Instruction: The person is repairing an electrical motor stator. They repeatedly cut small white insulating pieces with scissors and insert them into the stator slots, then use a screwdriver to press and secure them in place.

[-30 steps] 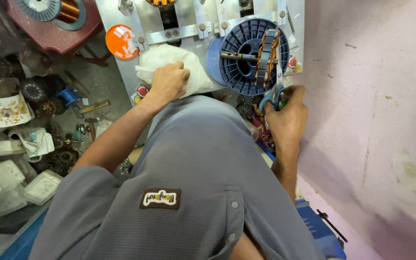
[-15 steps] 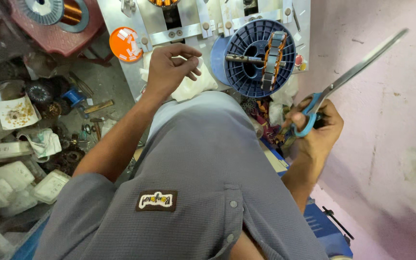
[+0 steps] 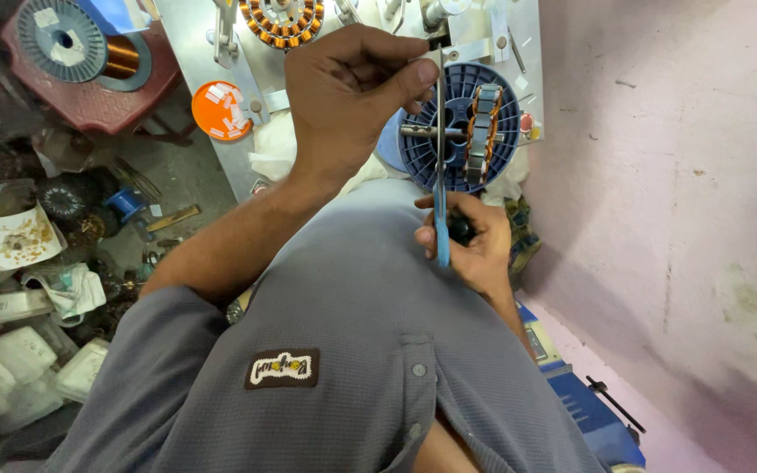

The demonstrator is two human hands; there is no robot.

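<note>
My right hand (image 3: 477, 247) grips the blue handle of a pair of scissors (image 3: 441, 166), low against my grey shirt, with the blades pointing straight up. My left hand (image 3: 343, 96) is raised in front of the metal winding machine (image 3: 221, 52). Its thumb and fingers are pinched together right beside the upper blade; what they pinch is too thin to see. Just behind the blades sits a blue round wheel (image 3: 505, 144) carrying a stator with copper coils (image 3: 484, 123).
A pink wall (image 3: 676, 175) is close on the right. A copper wire spool (image 3: 81, 48) rests on a red stool (image 3: 89, 103) at the upper left. An orange disc (image 3: 221, 109), a white cloth (image 3: 272, 151) and floor clutter (image 3: 37, 254) lie left. A blue case (image 3: 589, 412) is at the lower right.
My left hand has risen from the white cloth to the scissors' blade. My right hand swung the scissors from pointing right to upright in front of the blue wheel.
</note>
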